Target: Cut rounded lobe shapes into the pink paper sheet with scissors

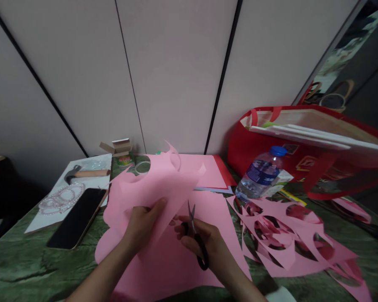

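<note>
My left hand grips a large sheet of pink paper, its thumb on top and its other fingers partly hidden. Curved cuts run along the sheet's edge, and a thin curl stands up at its far end. In my right hand is a pair of scissors with black handles. The blades point away from me, slightly parted, just right of the held sheet and apart from it. Beneath both hands lies more pink paper on the table.
Pink paper offcuts with holes spread at the right. Behind them stand a tilted water bottle and a red bag. At the left are a black phone, a hammer, beaded strands and a small open box.
</note>
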The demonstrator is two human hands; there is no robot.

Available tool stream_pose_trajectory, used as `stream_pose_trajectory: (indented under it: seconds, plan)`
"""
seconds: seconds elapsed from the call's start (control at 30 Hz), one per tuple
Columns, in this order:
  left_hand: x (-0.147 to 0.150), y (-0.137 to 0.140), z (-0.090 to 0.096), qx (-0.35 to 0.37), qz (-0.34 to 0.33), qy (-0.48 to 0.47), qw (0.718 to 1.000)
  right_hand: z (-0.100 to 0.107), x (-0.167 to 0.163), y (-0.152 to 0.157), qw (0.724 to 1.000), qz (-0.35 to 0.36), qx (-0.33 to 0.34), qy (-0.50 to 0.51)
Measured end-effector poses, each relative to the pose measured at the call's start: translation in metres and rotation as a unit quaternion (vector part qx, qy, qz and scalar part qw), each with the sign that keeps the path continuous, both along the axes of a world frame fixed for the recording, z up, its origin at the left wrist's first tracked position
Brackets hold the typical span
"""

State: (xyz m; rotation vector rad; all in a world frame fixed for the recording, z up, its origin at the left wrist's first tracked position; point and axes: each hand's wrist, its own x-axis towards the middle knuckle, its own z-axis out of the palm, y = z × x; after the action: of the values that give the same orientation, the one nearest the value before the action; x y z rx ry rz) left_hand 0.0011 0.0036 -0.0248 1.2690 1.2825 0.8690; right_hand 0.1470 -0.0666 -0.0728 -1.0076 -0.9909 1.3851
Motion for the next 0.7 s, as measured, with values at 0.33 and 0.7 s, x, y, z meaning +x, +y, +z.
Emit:
stream_pose_trajectory:
  seconds: [0.33,0.7]
  plan:
    - [0.007,-0.007,0.006,0.020,0.040,0.122,0.991,0.043,-0.013,0.014,0.998,0.056,0.028,0.013]
    - [0.010,-0.005,-0.001,0.024,0.059,0.252,0.966,0.014,0.000,0.011,1.000,0.013,0.015,-0.009]
